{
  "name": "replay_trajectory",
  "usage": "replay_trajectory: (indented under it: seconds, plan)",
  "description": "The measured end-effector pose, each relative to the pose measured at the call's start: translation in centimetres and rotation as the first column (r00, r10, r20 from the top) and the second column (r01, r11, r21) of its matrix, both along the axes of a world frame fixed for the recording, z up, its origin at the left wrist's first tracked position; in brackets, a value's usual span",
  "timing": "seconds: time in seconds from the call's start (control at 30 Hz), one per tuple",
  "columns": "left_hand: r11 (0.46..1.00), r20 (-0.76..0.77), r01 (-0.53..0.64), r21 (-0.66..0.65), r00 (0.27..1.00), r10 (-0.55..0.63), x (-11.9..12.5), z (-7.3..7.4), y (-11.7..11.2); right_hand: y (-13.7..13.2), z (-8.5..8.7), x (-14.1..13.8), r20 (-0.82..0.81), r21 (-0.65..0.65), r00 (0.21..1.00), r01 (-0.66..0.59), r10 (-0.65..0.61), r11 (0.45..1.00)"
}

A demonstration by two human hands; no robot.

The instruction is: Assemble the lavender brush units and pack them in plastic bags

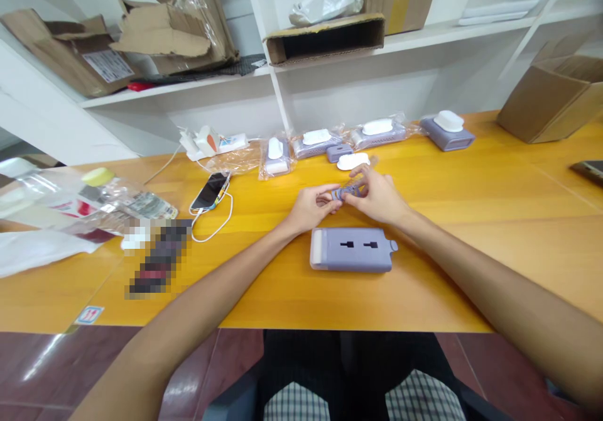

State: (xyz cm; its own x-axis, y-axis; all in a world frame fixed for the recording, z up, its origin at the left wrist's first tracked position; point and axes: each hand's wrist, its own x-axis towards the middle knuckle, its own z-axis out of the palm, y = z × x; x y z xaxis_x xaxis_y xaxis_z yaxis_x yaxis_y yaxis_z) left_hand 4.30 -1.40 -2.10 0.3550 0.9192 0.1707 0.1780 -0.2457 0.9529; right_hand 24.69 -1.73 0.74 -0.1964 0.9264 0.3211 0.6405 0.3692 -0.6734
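Note:
My left hand (308, 208) pinches one end of a small purple-grey part (344, 193) above the desk. On the same part's other end, the fingers of my right hand (379, 198) are closed. What kind of part it is I cannot make out, as fingertips cover much of it. Just in front of my hands lies a flat purple-grey housing (360, 259) with two black key-shaped slots, a pale left end and a small tab on the right. Beyond my right fingers sit a white oval piece (353, 161) and a small purple block (339, 152).
Along the back stand several purple units with white tops, some in clear plastic, one unwrapped (447, 137). A phone (211, 190) with a white cable, a power strip (221, 144) and a yellow-capped bottle (134, 195) are at left. A cardboard box (556, 97) stands back right.

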Motion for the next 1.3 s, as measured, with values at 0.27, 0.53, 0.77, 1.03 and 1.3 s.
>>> replay_trajectory:
  seconds: [0.27,0.53,0.77,1.03,1.3]
  plan:
    - [0.922,-0.430,0.059,0.384,0.894,0.122,-0.8,0.5,0.2,1.7,-0.7,2.0,0.013,-0.073,0.972,-0.232,0.234,0.970]
    - [0.904,-0.563,0.110,0.414,0.811,0.159,-1.0,0.3,0.4,1.9,-0.8,1.9,0.176,-0.056,0.960,-0.211,0.217,0.976]
    - [0.899,-0.610,0.154,0.411,0.779,0.145,-1.1,0.4,0.6,2.0,-1.1,0.9,0.152,-0.102,0.974,-0.154,0.168,0.983]
    - [0.868,-0.684,0.245,0.432,0.717,0.138,-1.7,1.1,0.3,2.2,-1.5,1.1,0.098,-0.103,0.977,-0.179,0.189,0.978]
    - [0.894,-0.717,0.166,0.417,0.664,0.211,-3.2,1.0,1.4,2.6,-1.2,2.9,0.115,-0.146,0.956,-0.254,0.271,0.956]
